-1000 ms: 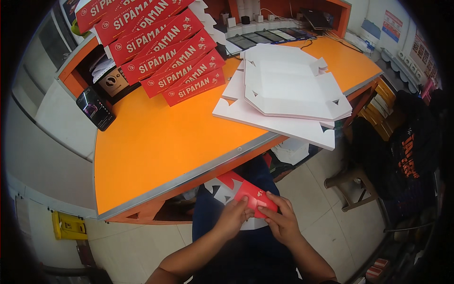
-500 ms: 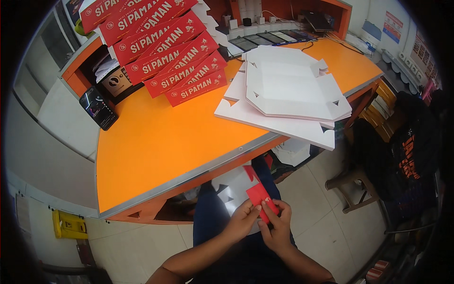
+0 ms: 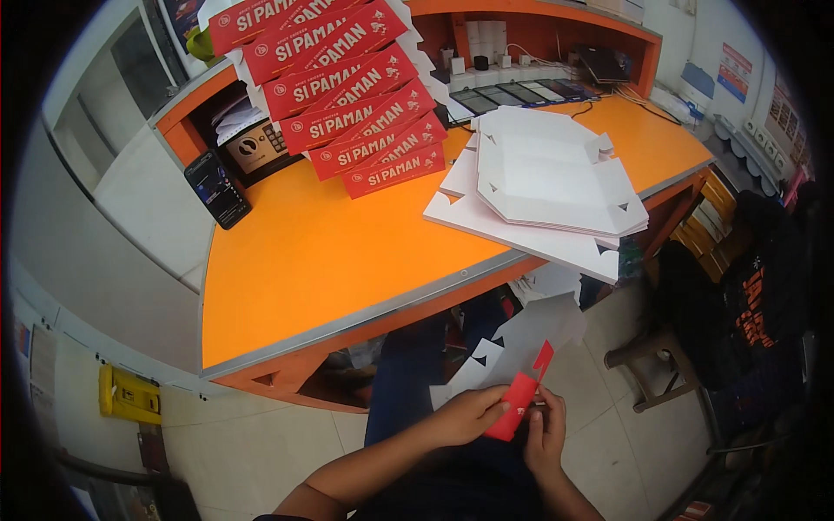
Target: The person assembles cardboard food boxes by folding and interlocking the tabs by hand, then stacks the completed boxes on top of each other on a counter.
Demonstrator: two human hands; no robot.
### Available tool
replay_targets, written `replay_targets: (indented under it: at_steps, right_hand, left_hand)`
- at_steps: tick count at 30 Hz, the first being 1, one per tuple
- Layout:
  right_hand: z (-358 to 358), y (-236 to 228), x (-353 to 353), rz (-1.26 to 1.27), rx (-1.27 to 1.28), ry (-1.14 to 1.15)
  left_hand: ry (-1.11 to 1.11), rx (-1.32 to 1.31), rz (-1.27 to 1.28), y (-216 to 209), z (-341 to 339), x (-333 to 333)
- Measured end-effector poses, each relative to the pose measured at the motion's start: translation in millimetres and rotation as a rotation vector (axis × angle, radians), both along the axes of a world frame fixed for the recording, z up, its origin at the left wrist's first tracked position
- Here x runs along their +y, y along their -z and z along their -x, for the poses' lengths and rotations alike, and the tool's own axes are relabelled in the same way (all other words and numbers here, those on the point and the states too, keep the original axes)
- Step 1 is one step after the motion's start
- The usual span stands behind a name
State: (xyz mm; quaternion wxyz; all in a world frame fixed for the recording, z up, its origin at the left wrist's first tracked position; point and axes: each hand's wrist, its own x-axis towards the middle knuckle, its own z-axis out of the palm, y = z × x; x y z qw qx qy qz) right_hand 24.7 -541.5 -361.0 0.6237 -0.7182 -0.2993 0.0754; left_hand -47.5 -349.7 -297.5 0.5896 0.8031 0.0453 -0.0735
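A folding cardboard box blank [image 3: 539, 328], grey-white inside with red outer flaps, is held over my lap below the table edge. My left hand [image 3: 471, 417] is closed on its near side, thumb pressed on a small red panel [image 3: 512, 410]. My right hand [image 3: 546, 434] pinches the right side of the same panel, close to a narrow red tab [image 3: 542, 358]; its fingertips are partly hidden behind the card. White cut-out flaps of the blank stick out to the left, above my left hand.
On the orange table [image 3: 330, 260], a stack of folded red boxes [image 3: 347, 95] stands at the back left. Flat white blanks [image 3: 556, 174] overhang the front edge. A phone [image 3: 217, 189] leans at the left, tablets [image 3: 521, 92] lie behind. A stool [image 3: 647, 373] stands to the right.
The blank has turned and tilted, so more of its grey-white inside shows. Both hands have moved to the right with it and spread slightly apart. The whole view has shifted a little.
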Motion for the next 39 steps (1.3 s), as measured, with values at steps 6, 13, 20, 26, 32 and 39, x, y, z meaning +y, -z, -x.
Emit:
replay_targets:
  at_steps: [6,13,20,26,32,39]
  right_hand:
    - [-13.5,-11.3,2.9,-0.07,0.025,0.011]
    - [-30.9,-17.2,23.4,-0.002,-0.142,-0.008]
    - [-39.5,-38.1,41.5,-0.056,-0.116,0.038]
    - [-42.0,-43.3,60.0,-0.087,-0.036,0.006]
    - [-43.4,-33.3,81.7,0.129,-0.273,0.172]
    - [-33.9,-33.2,95.5,0.203,-0.277,0.077]
  left_hand:
    - [-0.043,-0.004,-0.225,-6.6,18.0,9.0]
    - [-0.134,-0.138,-0.26,-13.8,32.7,24.7]
    - [-0.2,-0.193,-0.322,-34.0,24.9,34.2]
    - [-0.327,-0.007,-0.195,-30.9,13.2,43.4]
    - [-0.312,0.036,-0.229,-30.0,2.7,46.9]
    - [-0.278,-0.199,-0.396,-2.6,5.7,60.7]
